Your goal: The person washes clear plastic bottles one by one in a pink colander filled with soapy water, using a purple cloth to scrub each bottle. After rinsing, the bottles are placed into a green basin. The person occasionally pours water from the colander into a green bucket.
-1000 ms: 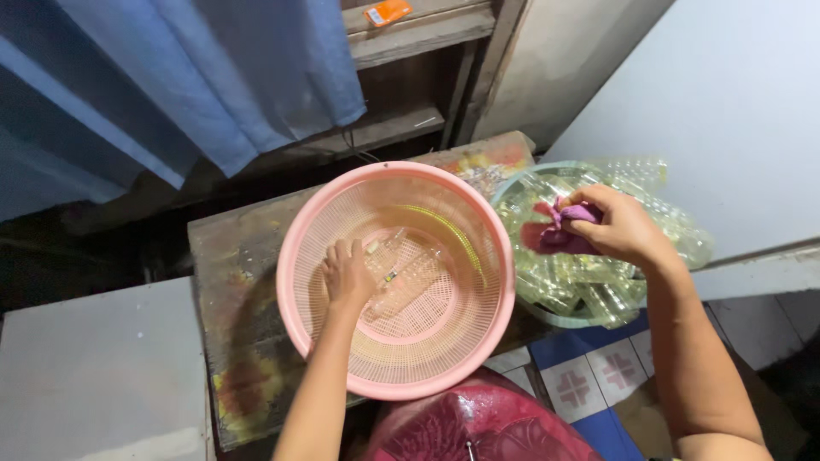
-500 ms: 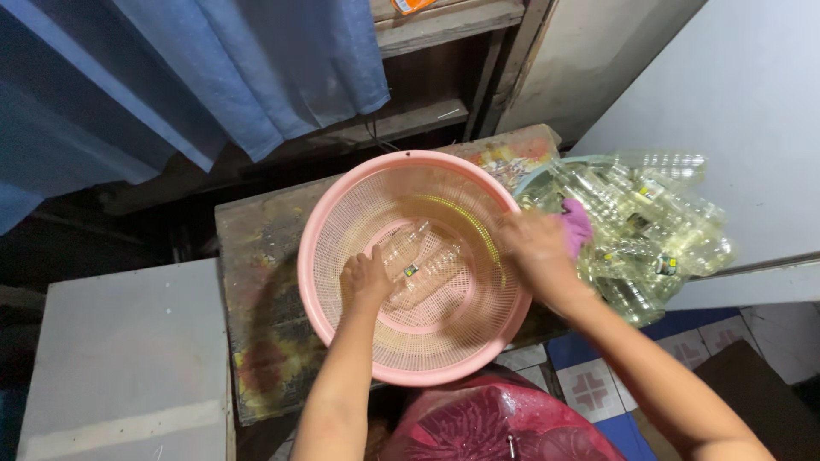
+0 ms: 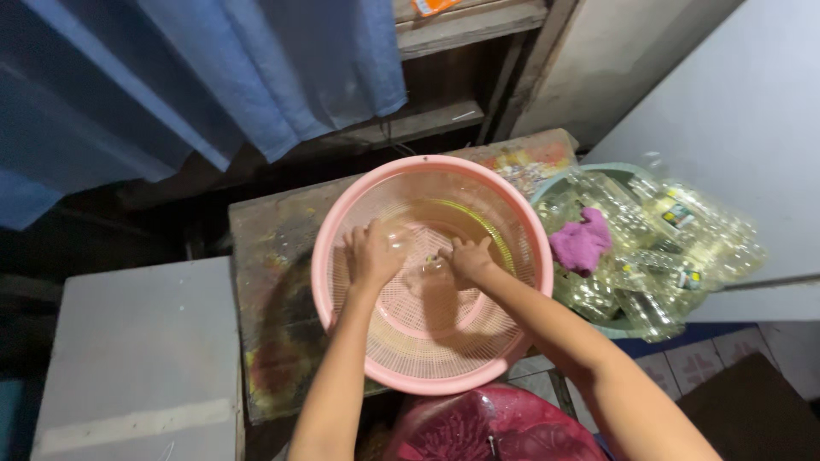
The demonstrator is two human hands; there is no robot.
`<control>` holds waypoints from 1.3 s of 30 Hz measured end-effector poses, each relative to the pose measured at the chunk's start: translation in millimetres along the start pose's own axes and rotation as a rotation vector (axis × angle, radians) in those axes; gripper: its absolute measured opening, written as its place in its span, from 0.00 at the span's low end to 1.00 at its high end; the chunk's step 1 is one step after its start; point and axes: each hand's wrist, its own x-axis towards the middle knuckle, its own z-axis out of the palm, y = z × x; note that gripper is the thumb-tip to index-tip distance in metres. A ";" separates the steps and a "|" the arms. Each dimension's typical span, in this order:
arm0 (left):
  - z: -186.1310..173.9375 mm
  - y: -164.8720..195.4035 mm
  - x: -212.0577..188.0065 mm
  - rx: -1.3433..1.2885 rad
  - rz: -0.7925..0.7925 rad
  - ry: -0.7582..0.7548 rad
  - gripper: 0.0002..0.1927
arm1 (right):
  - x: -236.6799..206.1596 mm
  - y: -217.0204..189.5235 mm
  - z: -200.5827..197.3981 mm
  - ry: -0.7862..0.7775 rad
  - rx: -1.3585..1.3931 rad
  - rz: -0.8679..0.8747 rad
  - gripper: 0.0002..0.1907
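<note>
Bottle [image 3: 418, 256], small clear plastic one, lies inside the pink basket [image 3: 337, 230] on the worn bench [image 3: 265, 256], between both hands. Left hand [image 3: 371, 254] and right hand [image 3: 468, 259] have fingers curled loosely on it (exact grip unclear). Looks light, thin, crushable, probably slick; best held around the body. Transparent, hard to make out.

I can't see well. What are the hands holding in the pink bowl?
Both the left hand and right hand hold a clear plastic bottle by its ends, inside the pink basket.
</note>
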 end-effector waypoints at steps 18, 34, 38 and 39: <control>17.9 46.1 35.6 -0.183 0.044 0.000 0.45 | 14.7 25.0 -59.7 0.742 -0.156 -0.043 0.19; 72.8 41.0 -3.9 -0.620 -0.356 0.157 0.66 | 17.3 34.9 -57.4 0.756 -0.196 -0.285 0.40; 55.8 65.1 -6.8 -0.718 -0.619 -0.123 0.68 | 11.8 37.5 -46.4 0.874 -0.141 -0.239 0.43; 52.1 71.4 -8.9 -0.738 -0.700 -0.231 0.68 | 10.5 36.8 -43.3 0.848 -0.131 -0.187 0.43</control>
